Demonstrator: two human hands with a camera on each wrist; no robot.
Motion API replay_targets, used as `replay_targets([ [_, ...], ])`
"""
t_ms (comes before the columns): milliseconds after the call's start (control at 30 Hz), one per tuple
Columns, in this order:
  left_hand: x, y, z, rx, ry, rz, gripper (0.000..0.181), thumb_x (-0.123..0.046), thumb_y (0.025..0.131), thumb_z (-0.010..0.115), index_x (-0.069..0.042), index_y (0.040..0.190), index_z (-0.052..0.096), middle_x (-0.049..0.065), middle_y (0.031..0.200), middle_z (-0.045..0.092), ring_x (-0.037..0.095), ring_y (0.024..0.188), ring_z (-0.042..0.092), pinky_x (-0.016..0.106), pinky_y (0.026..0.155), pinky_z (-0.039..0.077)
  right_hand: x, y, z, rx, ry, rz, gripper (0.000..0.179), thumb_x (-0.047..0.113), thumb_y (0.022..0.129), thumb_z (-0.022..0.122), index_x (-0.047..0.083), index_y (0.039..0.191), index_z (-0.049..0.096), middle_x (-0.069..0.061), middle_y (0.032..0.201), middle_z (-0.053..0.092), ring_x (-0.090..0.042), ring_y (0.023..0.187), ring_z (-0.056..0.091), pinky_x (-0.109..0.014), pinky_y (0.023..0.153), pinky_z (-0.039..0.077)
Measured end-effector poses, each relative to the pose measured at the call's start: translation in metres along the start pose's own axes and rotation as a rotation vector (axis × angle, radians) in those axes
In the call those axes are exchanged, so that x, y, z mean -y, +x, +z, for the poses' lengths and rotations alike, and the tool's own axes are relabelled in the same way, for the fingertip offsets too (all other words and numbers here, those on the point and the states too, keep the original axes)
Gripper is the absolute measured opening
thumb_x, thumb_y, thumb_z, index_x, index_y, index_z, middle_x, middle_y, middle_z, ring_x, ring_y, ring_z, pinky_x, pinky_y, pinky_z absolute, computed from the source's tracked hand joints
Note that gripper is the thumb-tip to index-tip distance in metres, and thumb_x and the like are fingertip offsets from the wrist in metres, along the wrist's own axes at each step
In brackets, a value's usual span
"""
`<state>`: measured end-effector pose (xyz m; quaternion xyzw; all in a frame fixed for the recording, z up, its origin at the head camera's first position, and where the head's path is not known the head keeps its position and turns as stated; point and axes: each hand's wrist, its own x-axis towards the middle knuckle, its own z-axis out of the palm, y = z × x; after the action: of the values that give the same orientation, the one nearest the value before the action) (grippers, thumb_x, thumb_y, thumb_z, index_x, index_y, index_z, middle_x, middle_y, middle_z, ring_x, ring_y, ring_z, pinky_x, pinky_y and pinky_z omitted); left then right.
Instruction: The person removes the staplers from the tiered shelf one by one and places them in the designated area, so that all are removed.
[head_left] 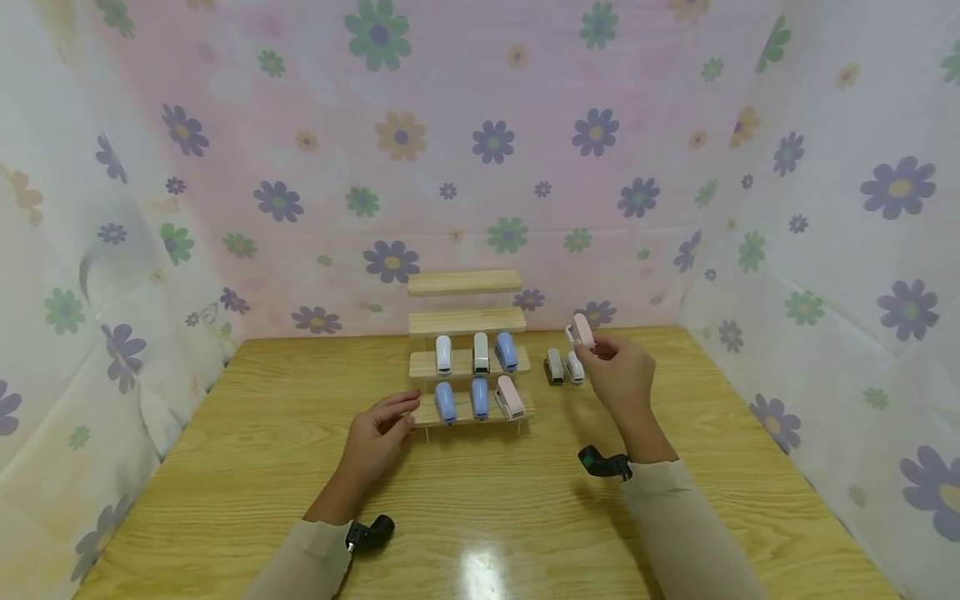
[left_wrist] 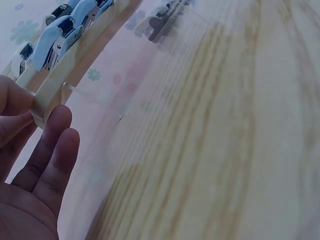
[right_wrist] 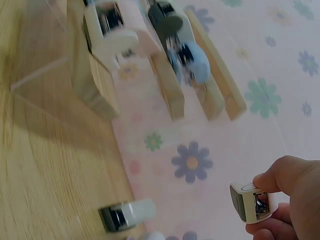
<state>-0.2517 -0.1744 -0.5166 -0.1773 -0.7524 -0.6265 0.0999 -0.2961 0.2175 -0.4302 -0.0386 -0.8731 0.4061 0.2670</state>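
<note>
My right hand pinches a small pink-and-white stapler between thumb and fingers, above the table to the right of a stepped wooden display stand. In the right wrist view, the end of that held stapler faces the camera. My left hand holds the left end of the stand's lowest plank by its fingertips. On that plank stand two blue staplers and a pink one. The plank above bears a white stapler, a pale grey one and a blue one.
A grey stapler and a white stapler stand on the wooden table, just left of my right hand. Two upper planks bear nothing. Flower-patterned cloth encloses the back and both sides.
</note>
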Motion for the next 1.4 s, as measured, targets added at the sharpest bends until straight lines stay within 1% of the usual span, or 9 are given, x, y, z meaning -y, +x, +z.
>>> replay_targets([
  [167, 0.001, 0.000, 0.001, 0.004, 0.001, 0.009, 0.027, -0.007, 0.100, 0.068, -0.001, 0.126, 0.073, 0.015, 0.143, 0.063, 0.017, 0.101, 0.072, 0.023, 0.080, 0.060, -0.019, 0.007, -0.009, -0.037, -0.020, 0.076, 0.042, 0.040, 0.095, 0.073, 0.009, 0.122, 0.078, -0.013, 0.101, 0.079, -0.030, 0.085, 0.075, -0.021, 0.055, 0.054],
  [267, -0.001, 0.000, 0.001, 0.004, 0.003, 0.012, 0.028, -0.008, 0.100, 0.068, -0.001, 0.127, 0.073, 0.015, 0.144, 0.062, 0.016, 0.104, 0.071, 0.021, 0.081, 0.059, -0.025, 0.010, -0.013, -0.052, -0.021, 0.112, 0.043, 0.041, 0.094, 0.073, 0.009, 0.122, 0.078, -0.013, 0.103, 0.079, -0.029, 0.087, 0.075, -0.019, 0.055, 0.051],
  [400, -0.003, -0.001, 0.001, -0.005, 0.011, 0.007, 0.028, -0.008, 0.100, 0.068, -0.002, 0.127, 0.073, 0.014, 0.144, 0.063, 0.014, 0.104, 0.071, 0.020, 0.081, 0.058, -0.032, 0.013, -0.016, -0.055, -0.014, 0.156, 0.045, 0.043, 0.093, 0.074, 0.010, 0.123, 0.077, -0.013, 0.105, 0.079, -0.029, 0.089, 0.075, -0.018, 0.054, 0.052],
  [533, -0.004, -0.001, 0.000, 0.002, 0.006, -0.001, 0.028, -0.008, 0.101, 0.068, -0.001, 0.127, 0.073, 0.015, 0.144, 0.062, 0.017, 0.101, 0.072, 0.022, 0.081, 0.060, -0.040, 0.015, -0.018, -0.064, -0.018, 0.187, 0.045, 0.043, 0.092, 0.076, 0.011, 0.124, 0.077, -0.011, 0.106, 0.078, -0.027, 0.091, 0.074, -0.016, 0.055, 0.051],
  [767, -0.005, 0.000, 0.000, 0.013, 0.006, -0.023, 0.028, -0.010, 0.101, 0.067, -0.002, 0.128, 0.072, 0.013, 0.145, 0.062, 0.023, 0.105, 0.072, 0.025, 0.082, 0.061, -0.054, 0.015, -0.024, -0.046, -0.012, 0.265, 0.047, 0.044, 0.093, 0.074, 0.014, 0.129, 0.075, -0.011, 0.114, 0.077, -0.027, 0.098, 0.072, -0.016, 0.058, 0.051],
  [933, -0.005, -0.001, 0.000, 0.005, 0.028, -0.018, 0.028, -0.010, 0.101, 0.068, -0.003, 0.128, 0.073, 0.012, 0.145, 0.062, 0.023, 0.107, 0.071, 0.022, 0.083, 0.059, -0.060, 0.015, -0.028, -0.042, -0.008, 0.302, 0.051, 0.047, 0.093, 0.073, 0.014, 0.133, 0.072, -0.011, 0.119, 0.076, -0.029, 0.103, 0.072, -0.015, 0.059, 0.050],
  [1067, -0.004, -0.001, -0.001, -0.001, 0.038, -0.019, 0.028, -0.010, 0.101, 0.068, -0.004, 0.127, 0.073, 0.012, 0.144, 0.063, 0.023, 0.109, 0.070, 0.020, 0.084, 0.058, -0.068, 0.017, -0.030, -0.061, -0.012, 0.320, 0.051, 0.047, 0.092, 0.075, 0.014, 0.131, 0.074, -0.011, 0.119, 0.077, -0.026, 0.103, 0.072, -0.013, 0.059, 0.049],
  [1233, -0.004, 0.000, -0.001, 0.002, 0.030, -0.036, 0.027, -0.011, 0.101, 0.068, -0.005, 0.127, 0.074, 0.011, 0.145, 0.062, 0.022, 0.105, 0.071, 0.022, 0.082, 0.059, -0.078, 0.017, -0.029, -0.092, -0.018, 0.341, 0.043, 0.042, 0.091, 0.078, 0.013, 0.124, 0.078, -0.010, 0.115, 0.078, -0.021, 0.100, 0.070, -0.013, 0.063, 0.047],
  [1400, -0.001, 0.001, -0.001, -0.003, 0.029, -0.030, 0.026, -0.011, 0.101, 0.069, -0.006, 0.126, 0.074, 0.012, 0.144, 0.063, 0.017, 0.104, 0.070, 0.020, 0.082, 0.058, -0.088, 0.015, -0.027, -0.084, -0.006, 0.366, 0.041, 0.037, 0.092, 0.078, 0.011, 0.124, 0.078, -0.013, 0.115, 0.077, -0.021, 0.101, 0.068, -0.013, 0.063, 0.047],
])
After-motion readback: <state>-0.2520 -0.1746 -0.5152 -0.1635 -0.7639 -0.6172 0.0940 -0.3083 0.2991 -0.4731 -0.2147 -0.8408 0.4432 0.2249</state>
